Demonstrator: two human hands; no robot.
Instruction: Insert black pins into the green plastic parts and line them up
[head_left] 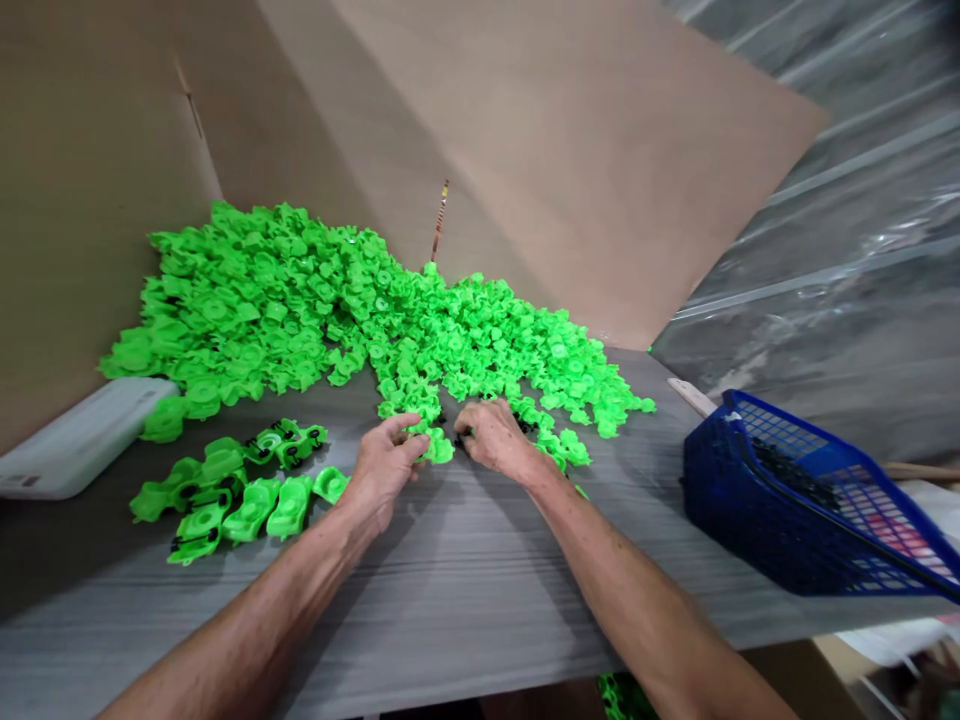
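Note:
My left hand pinches a bright green plastic toy car body between thumb and fingers, low over the table. Just to its right, my right hand is closed with its fingers curled down. Something small and dark shows at its fingertips, too hidden to name. Beyond both hands spreads a large heap of green toy car bodies. A few black parts lie beside my right hand. Left of my left forearm, several green cars lie in rough rows, some with black axles and wheels.
A blue plastic basket with black parts stands at the right table edge. A white plastic container lies at the left. Cardboard walls rise behind the heap, with a thin patterned stick against them. More green pieces show below the table's front edge.

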